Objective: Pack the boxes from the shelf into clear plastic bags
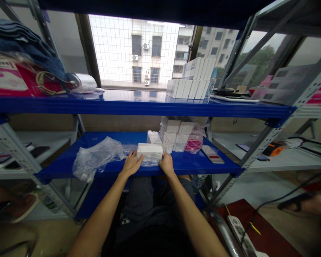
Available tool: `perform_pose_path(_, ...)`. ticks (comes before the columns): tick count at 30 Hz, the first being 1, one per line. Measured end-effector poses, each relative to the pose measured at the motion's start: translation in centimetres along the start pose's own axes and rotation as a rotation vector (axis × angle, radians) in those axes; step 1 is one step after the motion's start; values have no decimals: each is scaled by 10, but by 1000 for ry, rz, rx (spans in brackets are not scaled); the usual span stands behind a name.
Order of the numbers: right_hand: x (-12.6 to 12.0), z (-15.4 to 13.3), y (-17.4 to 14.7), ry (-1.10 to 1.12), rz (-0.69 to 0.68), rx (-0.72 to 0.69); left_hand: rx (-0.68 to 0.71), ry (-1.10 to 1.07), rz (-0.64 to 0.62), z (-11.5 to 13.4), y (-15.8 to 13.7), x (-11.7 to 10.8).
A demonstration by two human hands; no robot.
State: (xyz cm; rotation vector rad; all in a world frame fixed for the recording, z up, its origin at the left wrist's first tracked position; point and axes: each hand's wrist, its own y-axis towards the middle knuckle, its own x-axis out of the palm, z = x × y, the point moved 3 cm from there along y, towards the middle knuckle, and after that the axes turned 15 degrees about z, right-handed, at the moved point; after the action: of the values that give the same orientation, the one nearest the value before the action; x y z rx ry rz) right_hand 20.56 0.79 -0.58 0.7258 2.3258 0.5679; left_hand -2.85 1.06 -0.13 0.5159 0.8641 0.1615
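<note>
On the lower blue shelf, in front of me, a small white box pack [150,149] lies partly wrapped in clear plastic. My left hand [132,165] is at its left side, thumb against the front and fingers along the edge. Its right side is gripped by my right hand [167,164], which has its fingers curled in at the plastic. Left of my hands lies a crumpled clear plastic bag [98,157]. Behind the pack stand stacked white boxes in plastic [176,134] and a smaller white wrapped piece [153,136].
A pink wrapped bundle [194,141] and a phone [213,155] lie to the right. The upper blue shelf [139,106] crosses above my hands, bearing rows of white boxes [188,89] and a red carton [13,78]. A power strip [242,235] is at the lower right.
</note>
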Motion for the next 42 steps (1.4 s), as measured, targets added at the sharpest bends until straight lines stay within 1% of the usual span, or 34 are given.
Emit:
perform_pose_path(2,1,-3,0,-33,-9,-36,-14,-37,10,0,0,-2)
perform_pose_path(6,0,-6,-2,-55,-13,-71,14,-161,42,2,1,-8)
perform_pose_path(8,-2,-6,-4,-48,11,-75,-15,-236,47,1,0,-12)
perform_pose_path(10,-7,-8,-7,13,57,-92,-53,-268,33,0,0,-15)
perform_pose_path(12,-10,-9,-9,103,75,-97,-74,-279,25,-2,-2,-17)
perform_pose_path(13,-12,-9,-9,129,65,-77,-82,-282,27,-2,-2,-17)
perform_pose_path(15,-14,-7,-8,109,14,-3,-96,-277,29,-3,-3,-16)
perform_pose_path(18,-16,-5,-6,34,-41,77,-42,-239,44,-3,-1,-11)
perform_pose_path(20,-16,-7,-4,31,-64,74,-16,-205,62,-4,1,-8)
perform_pose_path(25,-17,-8,-3,6,-66,110,-36,-191,60,-4,3,-9)
perform_pose_path(28,-16,-5,-1,-9,-49,145,10,-189,100,1,4,-13)
perform_pose_path(30,-14,-4,2,11,-50,146,41,-204,104,4,3,-13)
perform_pose_path(32,-16,-3,4,39,-15,148,40,-248,93,3,2,-13)
perform_pose_path(33,-20,-3,5,49,27,154,27,-289,91,1,2,-13)
perform_pose_path(35,-32,-8,9,67,181,150,4,-414,98,-3,1,-15)
perform_pose_path(36,-39,-13,12,82,265,118,0,-487,101,-5,1,-16)
perform_pose_path(37,-46,-21,16,102,320,55,1,-555,103,-6,0,-17)
perform_pose_path(38,-51,-33,19,123,323,-38,0,-609,103,-6,0,-19)
perform_pose_path(39,-53,-46,24,138,274,-151,-4,-648,101,-5,-1,-20)
perform_pose_path(40,-51,-61,28,141,168,-270,-10,-675,100,-4,-1,-21)
perform_pose_path(42,-39,-89,35,73,-133,-453,-17,-707,94,0,-2,-23)
